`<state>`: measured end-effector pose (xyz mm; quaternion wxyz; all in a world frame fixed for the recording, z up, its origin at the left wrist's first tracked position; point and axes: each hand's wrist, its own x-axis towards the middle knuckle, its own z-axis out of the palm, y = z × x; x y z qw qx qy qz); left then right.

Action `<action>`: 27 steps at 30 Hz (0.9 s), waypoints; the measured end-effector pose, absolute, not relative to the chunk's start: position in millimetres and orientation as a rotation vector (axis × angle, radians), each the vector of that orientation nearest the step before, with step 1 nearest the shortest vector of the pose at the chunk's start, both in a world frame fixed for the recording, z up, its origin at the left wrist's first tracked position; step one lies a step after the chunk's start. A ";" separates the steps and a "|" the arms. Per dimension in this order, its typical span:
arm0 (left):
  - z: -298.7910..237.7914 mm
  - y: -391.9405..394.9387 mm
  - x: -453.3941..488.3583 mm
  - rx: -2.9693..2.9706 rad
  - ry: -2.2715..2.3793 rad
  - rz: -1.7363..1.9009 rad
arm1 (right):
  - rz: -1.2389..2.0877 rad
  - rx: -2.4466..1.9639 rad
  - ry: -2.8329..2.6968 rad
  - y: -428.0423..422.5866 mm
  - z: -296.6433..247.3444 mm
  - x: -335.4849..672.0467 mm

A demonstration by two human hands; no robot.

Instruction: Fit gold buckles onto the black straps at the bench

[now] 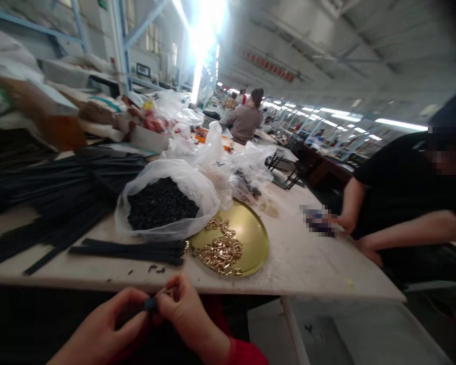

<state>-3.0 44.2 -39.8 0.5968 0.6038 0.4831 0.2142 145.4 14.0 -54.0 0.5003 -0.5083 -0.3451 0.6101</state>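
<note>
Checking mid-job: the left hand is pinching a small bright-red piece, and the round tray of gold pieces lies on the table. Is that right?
Not red: the small piece in the left hand is dark, as the head view shows. The round tray of gold pieces does lie on the table.

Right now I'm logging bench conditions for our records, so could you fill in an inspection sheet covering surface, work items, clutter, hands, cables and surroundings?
Surface: pale table, dark scraps near its front edge.
Work items: gold fittings heaped on a gold tray; black straps beside it; open bag of small black pieces.
Clutter: crumpled clear plastic behind; loose black strips at left.
Hands: together at the near edge; left hand pinches a small dark piece; right hand meets it, hold unclear.
Cables: nothing seen.
Surroundings: co-worker in black at right; lit hall beyond.
</note>
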 end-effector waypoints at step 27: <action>-28.4 20.2 -15.9 1.079 0.962 0.280 | 1.276 -1.413 -1.775 -5.1 -29.6 161.9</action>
